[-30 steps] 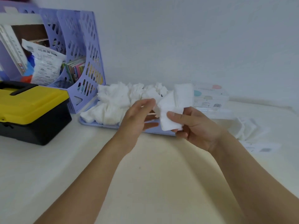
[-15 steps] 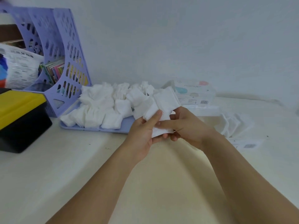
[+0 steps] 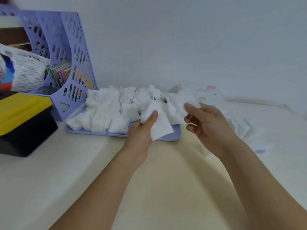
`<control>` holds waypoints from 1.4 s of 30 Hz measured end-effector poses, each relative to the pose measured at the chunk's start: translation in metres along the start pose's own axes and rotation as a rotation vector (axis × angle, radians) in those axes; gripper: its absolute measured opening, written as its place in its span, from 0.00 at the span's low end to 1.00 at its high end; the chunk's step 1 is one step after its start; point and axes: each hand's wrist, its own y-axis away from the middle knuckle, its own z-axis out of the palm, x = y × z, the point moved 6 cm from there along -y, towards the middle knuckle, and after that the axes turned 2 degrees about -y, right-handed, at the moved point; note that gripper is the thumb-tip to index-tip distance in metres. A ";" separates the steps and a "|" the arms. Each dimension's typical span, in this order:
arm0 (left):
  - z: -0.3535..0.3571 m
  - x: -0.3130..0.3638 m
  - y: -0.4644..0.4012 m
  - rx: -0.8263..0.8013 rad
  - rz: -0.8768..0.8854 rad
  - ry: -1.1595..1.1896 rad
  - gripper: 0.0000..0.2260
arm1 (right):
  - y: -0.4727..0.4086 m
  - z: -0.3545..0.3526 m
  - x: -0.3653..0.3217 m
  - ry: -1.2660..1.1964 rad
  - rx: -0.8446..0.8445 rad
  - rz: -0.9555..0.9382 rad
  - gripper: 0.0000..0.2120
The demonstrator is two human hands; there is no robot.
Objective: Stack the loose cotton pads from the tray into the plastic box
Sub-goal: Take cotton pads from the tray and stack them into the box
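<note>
Pale blue wall behind, cream table (image 3: 49,180) in front. Far left: yellow-lidded black toolbox (image 3: 23,120) on the table, just behind it a lilac perforated file rack (image 3: 73,67) stuffed with booklets and a printed packet. Next right, lilac tray (image 3: 175,135) against the wall, heaped with loose cotton pads (image 3: 103,112), crumpled, overlapping, most of the load not yet moved.

Left hand (image 3: 142,130) held above the tray's front edge, thumb pressed on one flat pad (image 3: 160,126), fingers curled behind it, so it is gripping that pad. Right hand (image 3: 207,123) just beside, well apart from the left one now, pinching a second pad (image 3: 186,100) between thumb and fingertips at its lower edge. Half a second ago both hands met on one bunch of pads; now the bunch is split, one piece per hand. Reads as separating stuck pads before squaring them up.

Plastic box (image 3: 209,95) sits behind the right hand, at the wall, clear with printed label, partly hidden; contents not readable. More white pads (image 3: 239,127) lie on the table right of the right hand, outside the tray.

Judgement: early in the task, nothing clearly stacked in the box. Thin, limp pads will likely fold or cling when laid down.
</note>
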 end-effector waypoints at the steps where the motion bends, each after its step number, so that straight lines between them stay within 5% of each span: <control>1: 0.002 0.001 0.000 -0.005 0.013 0.007 0.12 | 0.002 0.004 0.003 -0.044 -0.064 0.050 0.03; 10: 0.002 0.000 -0.001 0.061 0.038 0.259 0.08 | 0.018 0.029 0.049 -0.216 0.022 0.328 0.09; 15: 0.010 -0.001 0.001 0.012 -0.003 0.288 0.13 | 0.020 0.032 0.057 -0.208 0.129 0.210 0.14; 19: 0.010 0.000 0.002 0.026 -0.003 0.260 0.09 | 0.013 0.017 0.044 -0.138 0.171 0.132 0.08; 23: 0.000 0.009 0.002 0.101 0.112 -0.060 0.05 | 0.008 0.009 0.015 -0.092 0.103 -0.024 0.11; 27: 0.013 0.012 0.011 -0.035 0.143 -0.303 0.08 | 0.007 0.007 0.001 0.127 -0.006 -0.103 0.13; 42: 0.025 0.012 0.018 -0.146 0.029 -0.224 0.11 | 0.001 -0.006 0.000 0.372 0.001 -0.169 0.05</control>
